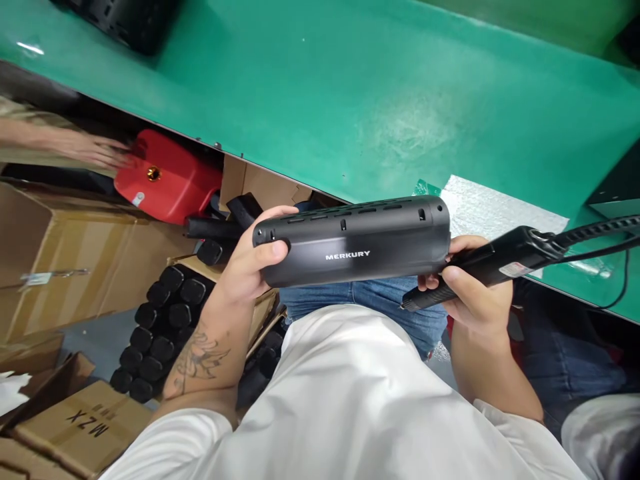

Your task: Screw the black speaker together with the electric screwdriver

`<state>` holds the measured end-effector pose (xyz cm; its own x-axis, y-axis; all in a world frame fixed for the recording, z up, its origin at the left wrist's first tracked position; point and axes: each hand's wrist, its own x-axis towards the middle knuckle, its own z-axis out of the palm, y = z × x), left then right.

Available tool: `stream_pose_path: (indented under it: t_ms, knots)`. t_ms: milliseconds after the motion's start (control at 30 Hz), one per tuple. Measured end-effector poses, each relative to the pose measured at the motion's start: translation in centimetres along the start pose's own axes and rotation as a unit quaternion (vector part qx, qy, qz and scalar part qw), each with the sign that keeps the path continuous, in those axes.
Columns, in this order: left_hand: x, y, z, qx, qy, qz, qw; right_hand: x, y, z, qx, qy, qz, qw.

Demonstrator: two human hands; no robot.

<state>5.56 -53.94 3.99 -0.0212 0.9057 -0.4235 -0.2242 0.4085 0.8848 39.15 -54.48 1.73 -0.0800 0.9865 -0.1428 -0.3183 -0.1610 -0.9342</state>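
A long black housing point(355, 250) marked MERKURY, with slots along its upper side, lies crosswise in front of my white shirt. My left hand point(250, 257) is closed around its left end, thumb on the front face. In my right hand point(473, 287) is a black electric screwdriver point(493, 263), its tip angled down to the left and a cable running off to the right. Fingers of that same hand also touch the right end of the housing. The tool's tip is apart from the housing.
A green workbench point(300, 93) spans the top, bearing a silvery plastic sheet point(500, 203) and a black part point(125, 20). At left, another person's hand point(95, 147) reaches a red stool point(170, 177). Cardboard boxes point(100, 260) and several black parts point(165, 313) stand below.
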Motion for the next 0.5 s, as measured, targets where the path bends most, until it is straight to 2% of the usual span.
stream_pose_path:
  t_ms: [267, 400, 500]
  knots:
    - [0.7, -1.2, -0.8, -0.011, -0.006, -0.022, 1.000, -0.1, 0.1, -0.4, -0.040, 0.009, 0.012, 0.999]
    - [1.0, -1.3, -0.4, -0.018, 0.003, -0.023, 1.000, 0.8, 0.2, -0.2, -0.020, 0.010, 0.026, 0.999]
    - [1.3, -1.5, 0.1, -0.047, 0.021, -0.032, 0.998, 2.1, -0.6, 0.1, 0.005, 0.005, 0.024, 1.000]
